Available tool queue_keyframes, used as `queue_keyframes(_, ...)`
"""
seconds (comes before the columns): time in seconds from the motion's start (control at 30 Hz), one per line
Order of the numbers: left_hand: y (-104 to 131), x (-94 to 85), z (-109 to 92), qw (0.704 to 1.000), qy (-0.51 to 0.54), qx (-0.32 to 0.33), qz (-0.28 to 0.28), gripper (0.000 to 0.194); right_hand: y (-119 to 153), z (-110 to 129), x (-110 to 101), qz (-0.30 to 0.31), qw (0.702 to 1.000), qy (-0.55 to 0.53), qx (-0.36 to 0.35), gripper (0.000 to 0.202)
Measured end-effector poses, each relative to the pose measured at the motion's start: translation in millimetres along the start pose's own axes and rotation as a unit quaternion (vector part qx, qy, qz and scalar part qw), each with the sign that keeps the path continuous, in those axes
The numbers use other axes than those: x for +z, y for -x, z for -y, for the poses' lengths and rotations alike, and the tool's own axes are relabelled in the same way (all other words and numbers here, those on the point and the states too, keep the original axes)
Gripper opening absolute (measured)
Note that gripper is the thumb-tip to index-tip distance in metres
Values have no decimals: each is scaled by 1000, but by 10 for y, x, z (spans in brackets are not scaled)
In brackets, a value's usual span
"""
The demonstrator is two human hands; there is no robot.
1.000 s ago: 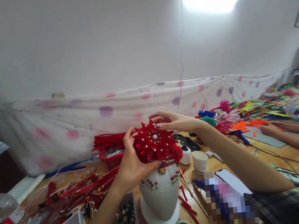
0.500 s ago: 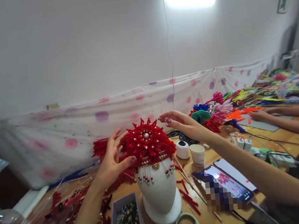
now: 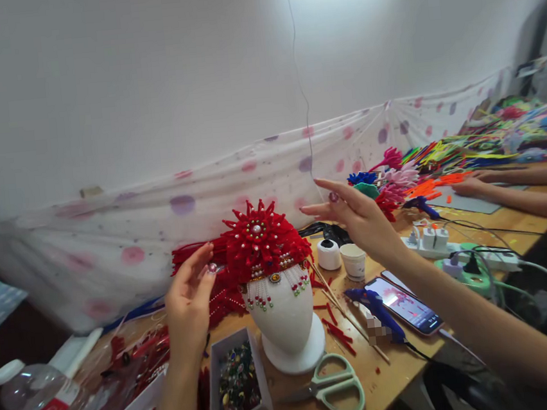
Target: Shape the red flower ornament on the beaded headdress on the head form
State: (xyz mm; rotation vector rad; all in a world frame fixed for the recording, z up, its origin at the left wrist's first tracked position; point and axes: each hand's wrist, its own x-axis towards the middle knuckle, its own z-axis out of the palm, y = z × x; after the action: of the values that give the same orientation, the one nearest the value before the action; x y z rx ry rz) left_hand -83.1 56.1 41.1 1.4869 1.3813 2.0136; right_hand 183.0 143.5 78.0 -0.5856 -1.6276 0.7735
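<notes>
Two open hands, left hand (image 3: 189, 301) and right hand (image 3: 358, 215), flanking red headdress (image 3: 263, 243), untouching.

One foam head (image 3: 287, 323), one red headdress (image 3: 262, 245), one pair of scissors (image 3: 332, 386), two phones (image 3: 405, 303), one paper cup (image 3: 354, 261), one water bottle (image 3: 34, 403).

Scissors (image 3: 333, 385), a bead box (image 3: 237, 389) and a phone (image 3: 405, 304) lie near.
</notes>
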Motion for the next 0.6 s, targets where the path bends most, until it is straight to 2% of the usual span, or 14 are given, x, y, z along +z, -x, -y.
queue_keyframes(0.07, 143, 23, 10, 1000, -12, -13, -8, 39, 169, -53, 20, 28, 1000, 12, 1, 47)
queue_keyframes(0.17, 256, 41, 20, 999, -25, -4, 35, 47, 341, -94, 76, 89, 994, 46, -46, 51)
queue_keyframes(0.27, 211, 37, 24, 997, -38, 32, 64, 55, 363, -62, 125, 114, 986, 73, -98, 56)
queue_keyframes(0.4, 139, -25, 6, 996, -48, 37, 69, 59, 315, 22, 134, 131, 973, 136, -129, 60)
queue_keyframes(0.47, 207, -96, -38, 991, -106, 20, 73, 61, 341, 49, 125, 131, 965, 179, -140, 60)
queue_keyframes(0.53, 353, -187, -100, 973, -224, 4, 64, 56, 425, 45, 127, 113, 959, 216, -145, 58)
queue_keyframes(0.57, 441, -232, -129, 953, -296, 15, 66, 46, 487, 24, 139, 97, 958, 229, -140, 58)
queue_keyframes(0.6, 528, -271, -153, 942, -333, 36, 41, 32, 557, -11, 160, 79, 959, 237, -131, 60)
